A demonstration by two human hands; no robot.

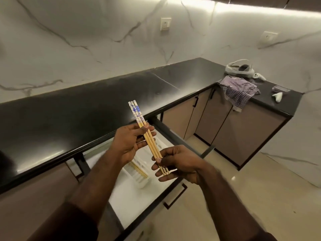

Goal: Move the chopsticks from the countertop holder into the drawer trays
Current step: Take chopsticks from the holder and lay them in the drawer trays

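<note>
left hand [129, 143] + right hand [175, 164] both pinching three chopsticks [149, 136] over open drawer [139, 206] | square tips first | lower flat into white tray [139, 178] beside those already in

Both my forearms reach forward and angle in toward each other. My left hand [129, 143] is raised a little higher, palm turned to the right, thumb and curled fingers pinching from either side. My right hand [178, 164] sits lower and nearer me, palm facing left, thumb on top, fingers loosely bent beneath it in a light pinch.
</note>
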